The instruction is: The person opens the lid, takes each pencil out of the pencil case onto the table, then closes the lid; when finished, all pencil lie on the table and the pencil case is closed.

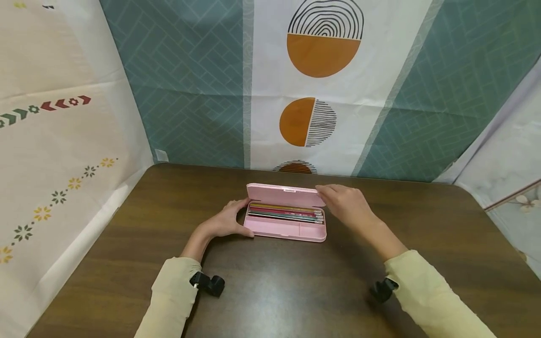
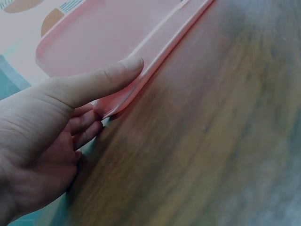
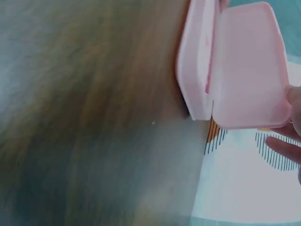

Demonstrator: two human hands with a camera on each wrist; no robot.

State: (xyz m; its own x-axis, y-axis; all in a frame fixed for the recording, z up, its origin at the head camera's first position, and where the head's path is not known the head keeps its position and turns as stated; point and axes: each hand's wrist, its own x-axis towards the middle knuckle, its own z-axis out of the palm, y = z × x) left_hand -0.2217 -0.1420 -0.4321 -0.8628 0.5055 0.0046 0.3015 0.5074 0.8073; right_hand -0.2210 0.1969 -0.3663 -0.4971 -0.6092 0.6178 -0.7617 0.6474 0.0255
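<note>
A pink pencil case (image 1: 276,227) lies on the table with its lid (image 1: 279,193) raised at the back. Several pencils (image 1: 285,212) rest side by side along the rear compartment, while the front compartments look bare. My left hand (image 1: 226,219) holds the case's left end, its thumb at the front edge and fingers behind, as the left wrist view also shows. At the lid's upper right corner, my right hand (image 1: 348,204) pinches the rim between thumb and fingers. In the right wrist view, the lid (image 3: 249,66) stands up from the case body (image 3: 195,66).
The brown wooden table (image 1: 287,291) reaches out on both sides of the case. Behind it hangs a patterned cloth (image 1: 203,94) in green and white, with another pale cloth (image 1: 63,155) along the left. Black wrist cameras (image 1: 208,283) sit on both sleeves.
</note>
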